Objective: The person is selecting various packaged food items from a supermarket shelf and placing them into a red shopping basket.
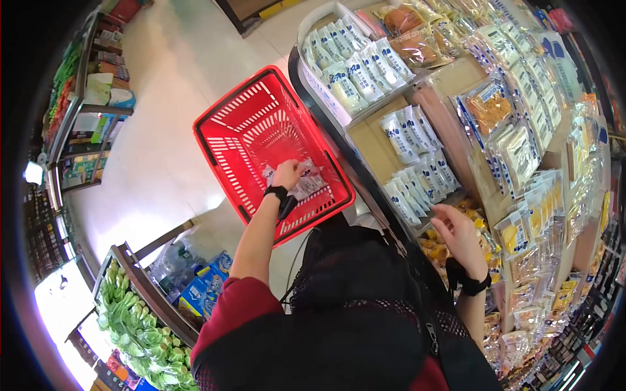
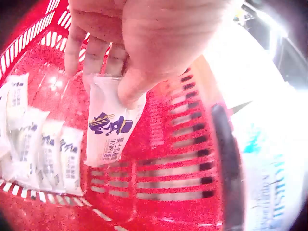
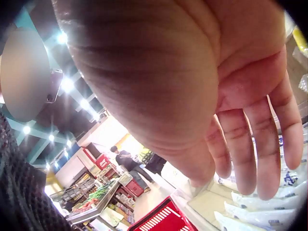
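My left hand (image 1: 287, 174) is down inside a red basket (image 1: 218, 107). In the left wrist view, that hand (image 2: 149, 43) pinches a small white packet (image 2: 108, 130) with blue print between thumb and fingers. Several similar packets (image 2: 36, 149) lie in the basket beside it. My right hand (image 1: 460, 238) hangs over the shelf edge near rows of white packets (image 1: 424, 179), its fingers loosely bent and holding nothing. The right wrist view shows this hand (image 3: 216, 96) with relaxed fingers above the packets (image 3: 260, 211).
More white packets (image 1: 362, 75) fill the shelf's upper tray. Bagged breads (image 1: 404, 32) and yellow packs (image 1: 535, 208) cover the display to the right. Leafy greens (image 1: 134, 326) and a blue box (image 1: 205, 290) stand at lower left. A person (image 3: 129, 163) stands in the distance.
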Demonstrator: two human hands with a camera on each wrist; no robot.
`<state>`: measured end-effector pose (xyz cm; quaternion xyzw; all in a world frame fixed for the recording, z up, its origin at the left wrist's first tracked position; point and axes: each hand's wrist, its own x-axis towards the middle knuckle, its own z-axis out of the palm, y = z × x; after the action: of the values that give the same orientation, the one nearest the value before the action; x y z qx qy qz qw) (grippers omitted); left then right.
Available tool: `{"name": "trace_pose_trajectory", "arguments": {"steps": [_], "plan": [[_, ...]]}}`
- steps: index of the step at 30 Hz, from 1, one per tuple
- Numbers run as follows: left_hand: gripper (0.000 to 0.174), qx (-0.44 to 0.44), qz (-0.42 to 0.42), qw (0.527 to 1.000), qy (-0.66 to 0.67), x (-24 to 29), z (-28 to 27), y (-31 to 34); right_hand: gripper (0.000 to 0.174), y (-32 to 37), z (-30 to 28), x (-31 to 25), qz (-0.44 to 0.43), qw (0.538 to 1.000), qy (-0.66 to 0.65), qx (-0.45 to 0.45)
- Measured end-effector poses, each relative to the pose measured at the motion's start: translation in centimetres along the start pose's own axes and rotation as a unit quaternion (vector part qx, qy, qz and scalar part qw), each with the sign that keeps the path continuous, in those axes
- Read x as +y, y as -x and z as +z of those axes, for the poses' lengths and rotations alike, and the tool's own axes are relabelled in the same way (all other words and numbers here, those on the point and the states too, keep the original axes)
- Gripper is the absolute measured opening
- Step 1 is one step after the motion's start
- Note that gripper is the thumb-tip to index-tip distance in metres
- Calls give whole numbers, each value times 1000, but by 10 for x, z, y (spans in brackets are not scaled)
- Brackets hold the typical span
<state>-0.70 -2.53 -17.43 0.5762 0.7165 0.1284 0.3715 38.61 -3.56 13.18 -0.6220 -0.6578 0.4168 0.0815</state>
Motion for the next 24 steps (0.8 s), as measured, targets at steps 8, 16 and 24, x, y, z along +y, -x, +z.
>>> {"name": "trace_pose_trajectory", "arguments": {"steps": [8,16,24], "plan": [[17,-34,25,963,265,118,-158,72,28,-50,23,-35,-157,985,-53,-42],[18,-165,127,928,309,209,-161,55,31,-77,30,-50,-157,964,-203,-62],[19,-121,185,953,209,256,-110,-28,20,-98,23,-6,-33,974,-225,3]]}}
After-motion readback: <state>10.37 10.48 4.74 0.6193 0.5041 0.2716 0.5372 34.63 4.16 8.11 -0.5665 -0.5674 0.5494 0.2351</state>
